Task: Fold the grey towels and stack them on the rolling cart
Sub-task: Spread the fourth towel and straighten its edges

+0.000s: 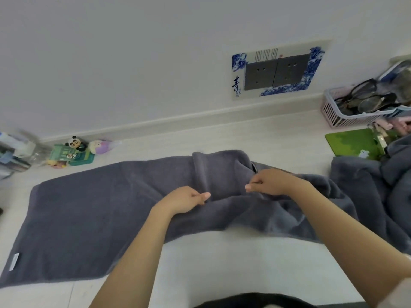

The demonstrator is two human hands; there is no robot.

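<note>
Both hands pinch the dark grey terry towel (89,214) at frame centre — left hand (185,200) on a raised fold, right hand (270,182) just beside it, on the bunched right portion. Towel's left half lies flat on the white table (222,263). More grey towels (378,181) sit heaped at right — below a pink plastic basket (347,117).

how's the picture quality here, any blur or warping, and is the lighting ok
Head view: wide-angle warping bows the skirting board and tilts the socket panel; the far left edge and the basket at right smear; soft even light, no glare; both hands and the grey towel stay sharp.
</note>
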